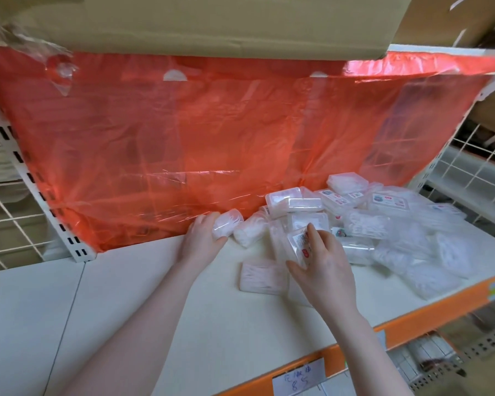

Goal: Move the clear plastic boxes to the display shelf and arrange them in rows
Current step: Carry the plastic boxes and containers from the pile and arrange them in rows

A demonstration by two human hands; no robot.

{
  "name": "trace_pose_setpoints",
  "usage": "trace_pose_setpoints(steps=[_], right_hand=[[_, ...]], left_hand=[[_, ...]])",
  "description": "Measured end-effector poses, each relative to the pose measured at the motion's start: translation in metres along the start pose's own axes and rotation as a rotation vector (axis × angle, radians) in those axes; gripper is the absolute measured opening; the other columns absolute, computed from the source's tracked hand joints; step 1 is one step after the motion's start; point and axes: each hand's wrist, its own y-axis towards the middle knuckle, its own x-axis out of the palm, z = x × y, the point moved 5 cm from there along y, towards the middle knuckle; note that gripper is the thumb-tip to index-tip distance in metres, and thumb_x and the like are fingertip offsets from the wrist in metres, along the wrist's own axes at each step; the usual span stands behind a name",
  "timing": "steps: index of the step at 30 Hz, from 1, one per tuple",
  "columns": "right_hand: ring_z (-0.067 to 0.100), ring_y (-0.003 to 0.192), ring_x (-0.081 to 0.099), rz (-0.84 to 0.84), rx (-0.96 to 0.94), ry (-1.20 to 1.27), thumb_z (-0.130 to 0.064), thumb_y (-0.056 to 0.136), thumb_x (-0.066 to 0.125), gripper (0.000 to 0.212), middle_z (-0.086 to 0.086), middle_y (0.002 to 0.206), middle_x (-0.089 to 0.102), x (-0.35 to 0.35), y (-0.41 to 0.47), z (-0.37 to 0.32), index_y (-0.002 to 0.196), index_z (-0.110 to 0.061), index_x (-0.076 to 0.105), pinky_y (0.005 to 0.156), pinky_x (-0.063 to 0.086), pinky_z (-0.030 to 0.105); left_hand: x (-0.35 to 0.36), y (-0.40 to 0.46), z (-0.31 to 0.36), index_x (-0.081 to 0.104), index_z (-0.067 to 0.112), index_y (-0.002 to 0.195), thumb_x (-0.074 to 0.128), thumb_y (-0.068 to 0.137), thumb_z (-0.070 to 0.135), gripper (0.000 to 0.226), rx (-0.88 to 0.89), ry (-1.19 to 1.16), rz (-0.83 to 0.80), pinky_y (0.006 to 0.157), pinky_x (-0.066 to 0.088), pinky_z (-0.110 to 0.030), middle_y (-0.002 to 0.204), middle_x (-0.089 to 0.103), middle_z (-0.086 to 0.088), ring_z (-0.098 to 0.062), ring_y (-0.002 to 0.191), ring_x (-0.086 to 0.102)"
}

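Note:
A heap of small clear plastic boxes (pixel 355 207) lies at the right of the white display shelf (pixel 183 310), against a red plastic sheet. My left hand (pixel 200 238) grips one clear box (pixel 226 222) at the back of the shelf, beside another box (pixel 247 231) lying on its side. My right hand (pixel 323 267) pinches a labelled clear box (pixel 297 244) between thumb and fingers, just above the shelf. One more box (pixel 262 277) lies flat on the shelf below and left of my right hand.
The red plastic sheet (pixel 212 144) covers the shelf's back. A cardboard box (pixel 212 21) overhangs from above. The shelf's front edge is orange (pixel 412 324) with a handwritten price tag (pixel 297 378). White wire grids (pixel 475 172) stand at both sides.

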Motion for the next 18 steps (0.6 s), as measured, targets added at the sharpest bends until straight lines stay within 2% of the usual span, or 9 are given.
trace_pose_setpoints(steps=[4, 10, 18], right_hand=[[0.027, 0.106, 0.049, -0.017, -0.004, -0.025, -0.021, 0.072, 0.073, 0.074, 0.007, 0.113, 0.053, 0.001, -0.003, 0.004, 0.137, -0.008, 0.042, 0.073, 0.043, 0.032], [0.028, 0.104, 0.051, -0.052, -0.048, -0.007, -0.021, 0.071, 0.074, 0.076, 0.008, 0.113, 0.054, 0.010, -0.001, -0.010, 0.139, -0.008, 0.041, 0.072, 0.045, 0.034], [0.026, 0.102, 0.050, -0.130, -0.120, 0.041, -0.026, 0.072, 0.072, 0.076, 0.004, 0.110, 0.052, 0.030, -0.001, -0.034, 0.139, -0.012, 0.040, 0.068, 0.042, 0.033]], left_hand=[[0.000, -0.008, -0.001, 0.050, 0.016, 0.130, 0.069, 0.079, 0.018, 0.055, -0.010, -0.019, 0.031, 0.094, 0.036, -0.035, 0.125, 0.051, -0.011, -0.032, 0.118, 0.046], [-0.020, -0.037, -0.013, 0.050, 0.022, 0.128, 0.067, 0.080, 0.030, 0.052, -0.068, 0.011, 0.027, 0.087, 0.039, -0.031, 0.125, 0.049, -0.003, -0.026, 0.113, 0.051], [-0.078, -0.066, -0.024, 0.050, 0.026, 0.130, 0.060, 0.084, 0.048, 0.053, -0.113, 0.133, 0.002, 0.092, 0.039, -0.030, 0.130, 0.054, 0.003, -0.019, 0.118, 0.050]])
